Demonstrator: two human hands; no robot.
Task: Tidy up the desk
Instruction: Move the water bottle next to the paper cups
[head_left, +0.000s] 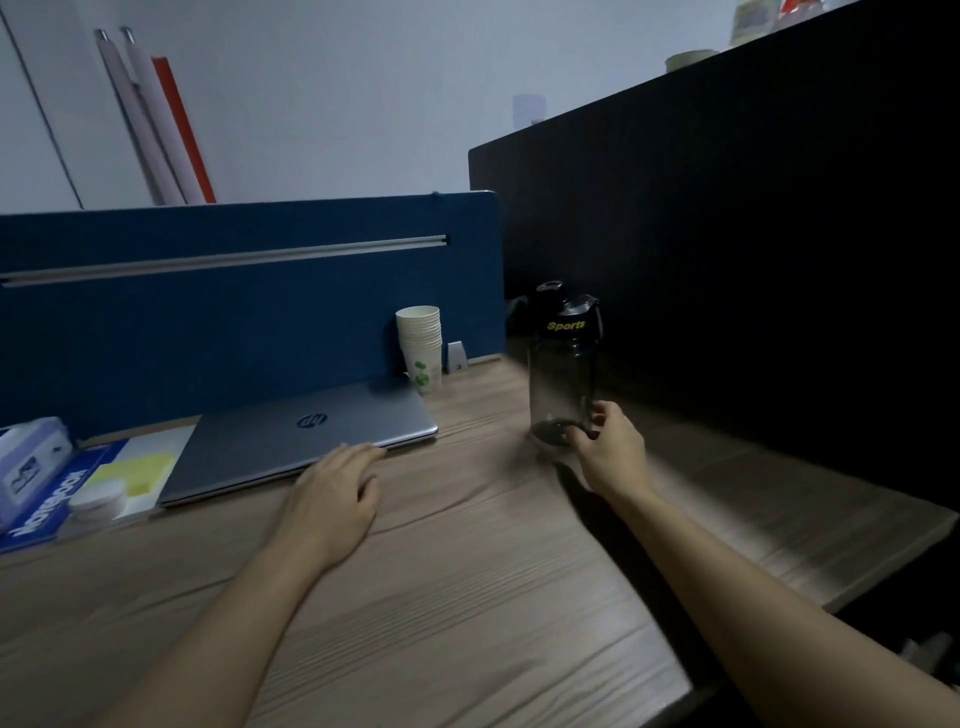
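Note:
A dark see-through sports bottle (562, 364) with a black lid stands upright on the wooden desk (467, 571) at the right. My right hand (610, 449) grips it at the base, thumb and fingers curled round the bottom. A closed silver laptop (301, 431) lies flat against the blue partition. My left hand (337, 488) rests palm down on the desk, its straight fingertips touching the laptop's front edge. A stack of white paper cups (421, 345) stands behind the laptop's right corner.
A blue partition (234, 312) closes off the back and a black panel (753, 234) the right. At the left lie a blue notebook (44, 512), yellow sticky notes (137, 470), a round white tin (98, 501) and a tissue pack (28, 462). The desk's edge falls off at the right.

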